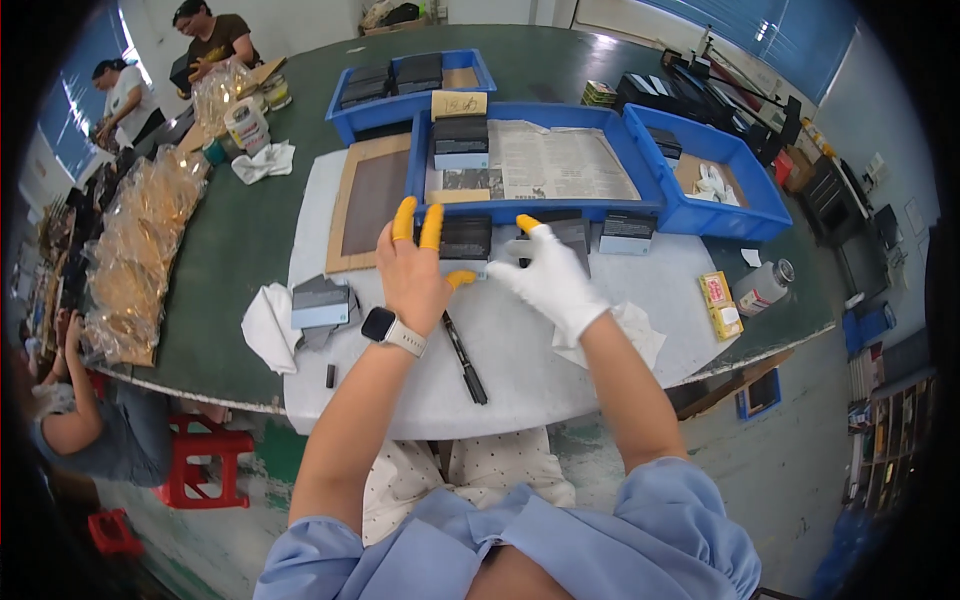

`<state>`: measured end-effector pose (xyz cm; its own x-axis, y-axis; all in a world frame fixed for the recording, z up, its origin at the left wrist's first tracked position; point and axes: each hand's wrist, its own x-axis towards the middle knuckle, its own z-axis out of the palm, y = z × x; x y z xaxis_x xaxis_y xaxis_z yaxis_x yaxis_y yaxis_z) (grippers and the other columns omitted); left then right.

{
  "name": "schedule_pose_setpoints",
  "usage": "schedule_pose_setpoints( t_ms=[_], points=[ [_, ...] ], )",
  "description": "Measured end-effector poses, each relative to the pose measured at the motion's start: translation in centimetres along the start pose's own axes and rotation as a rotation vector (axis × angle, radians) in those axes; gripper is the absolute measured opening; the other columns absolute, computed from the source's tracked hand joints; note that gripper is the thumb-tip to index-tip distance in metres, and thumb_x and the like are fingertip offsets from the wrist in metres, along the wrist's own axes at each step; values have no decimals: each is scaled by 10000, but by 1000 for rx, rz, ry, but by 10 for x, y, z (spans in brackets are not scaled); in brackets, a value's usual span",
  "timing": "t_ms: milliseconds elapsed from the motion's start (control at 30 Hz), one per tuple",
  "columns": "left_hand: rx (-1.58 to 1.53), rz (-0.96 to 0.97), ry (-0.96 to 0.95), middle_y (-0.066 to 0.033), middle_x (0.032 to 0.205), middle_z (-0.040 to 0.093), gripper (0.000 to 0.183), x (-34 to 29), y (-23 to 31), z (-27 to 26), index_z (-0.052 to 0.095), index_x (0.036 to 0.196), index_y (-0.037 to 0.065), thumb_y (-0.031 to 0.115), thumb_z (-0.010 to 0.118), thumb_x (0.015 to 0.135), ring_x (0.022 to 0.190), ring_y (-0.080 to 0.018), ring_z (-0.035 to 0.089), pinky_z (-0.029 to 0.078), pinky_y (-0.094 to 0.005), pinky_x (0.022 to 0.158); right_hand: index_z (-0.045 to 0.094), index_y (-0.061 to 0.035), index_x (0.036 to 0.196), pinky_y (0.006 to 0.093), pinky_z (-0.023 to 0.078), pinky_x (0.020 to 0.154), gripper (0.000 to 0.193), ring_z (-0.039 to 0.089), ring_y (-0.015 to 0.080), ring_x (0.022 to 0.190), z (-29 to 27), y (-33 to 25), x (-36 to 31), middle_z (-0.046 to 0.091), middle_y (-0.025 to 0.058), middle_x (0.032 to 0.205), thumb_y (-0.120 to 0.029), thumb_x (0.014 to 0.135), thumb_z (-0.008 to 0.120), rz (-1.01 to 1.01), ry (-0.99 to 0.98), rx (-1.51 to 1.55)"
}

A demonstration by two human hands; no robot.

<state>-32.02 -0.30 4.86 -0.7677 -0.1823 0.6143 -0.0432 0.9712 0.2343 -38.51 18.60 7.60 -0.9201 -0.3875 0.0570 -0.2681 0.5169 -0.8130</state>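
My left hand [413, 275], with yellow finger cots on several fingertips and a watch at the wrist, is open with its fingers spread. It is beside a stack of thin dark plates [466, 240] at the front of the blue tray [545, 210]. My right hand [552, 283] wears a white glove with a yellow cot on one finger. Its fingers are apart, in front of some dark flat plates [572, 236] that it partly hides. Another dark stack [626, 232] stands to its right. A black marker pen [465, 360] lies uncapped between my forearms.
A small stack of grey plates [322, 305] sits by a white cloth [270, 328] at left. Blue bins [740, 210] flank the tray. A bottle [765, 287] and yellow boxes [720, 305] stand at right. Plastic-wrapped goods [145, 250] line the left; other people work beyond.
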Motion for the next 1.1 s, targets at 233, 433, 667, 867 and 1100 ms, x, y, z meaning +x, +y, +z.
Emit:
schedule_pose_setpoints(
  t_ms=[233, 433, 667, 867, 1100],
  points=[
    [-403, -380, -115, -261, 1416, 479, 980, -24, -22, 10, 345, 1509, -61, 103, 905, 722, 1276, -393, 487, 431, -443, 1066, 432, 84, 1368, 379, 494, 1040, 847, 640, 341, 1205, 26, -20, 30, 632, 288, 1277, -263, 751, 896, 70, -70, -120],
    [-803, -469, -174, -193, 1504, 468, 887, -39, -42, 16, 237, 1583, 19, -83, 707, 838, 1390, -321, 499, 435, -433, 1131, 488, 36, 1215, 321, 553, 831, 647, 677, 206, 906, 38, -13, 42, 669, 187, 1041, -184, 758, 891, 44, -37, 96],
    [-884, -472, -207, -190, 1516, 457, 928, -36, -34, 14, 206, 1598, 24, -71, 724, 834, 1397, -323, 488, 430, -433, 1134, 493, 19, 1263, 349, 570, 851, 655, 694, 195, 939, 42, 0, 46, 708, 164, 1049, -153, 764, 880, 6, 4, 209],
    [-823, -347, -188, -192, 1522, 420, 1103, -35, -31, 12, 160, 1609, 32, -1, 854, 751, 1407, -315, 460, 410, -433, 1146, 451, -62, 1489, 352, 565, 897, 915, 701, 236, 992, 41, -9, 29, 716, 145, 1107, -229, 728, 931, -169, -56, -68],
    [-684, -235, -195, -293, 1426, 442, 1238, -27, -23, 6, 153, 1556, -110, 138, 936, 629, 1302, -426, 442, 390, -461, 1126, 504, -142, 1469, 373, 576, 895, 806, 728, 294, 1006, 49, -5, 22, 738, 154, 1092, -273, 775, 893, -271, -46, -106]
  ],
)
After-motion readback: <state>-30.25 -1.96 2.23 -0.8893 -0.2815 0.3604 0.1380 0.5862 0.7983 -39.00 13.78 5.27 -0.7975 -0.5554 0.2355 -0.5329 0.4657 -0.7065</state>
